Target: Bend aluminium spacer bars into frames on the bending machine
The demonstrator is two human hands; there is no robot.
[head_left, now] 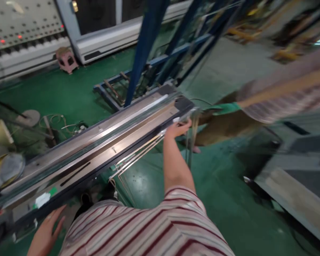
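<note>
Head view: a long glazed frame panel (96,145) runs from lower left up to the right. The right hand (179,128) curls round its far corner; the left hand (46,231) lies spread and flat at the near end, holding nothing. Green floor (218,199) lies open to the right.

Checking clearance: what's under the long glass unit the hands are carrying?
Under the long glass unit: green floor and thin metal spacer strips hanging below its edge. The right hand grips the far end, the left hand the near one. Directly beneath the unit is hidden.
</note>
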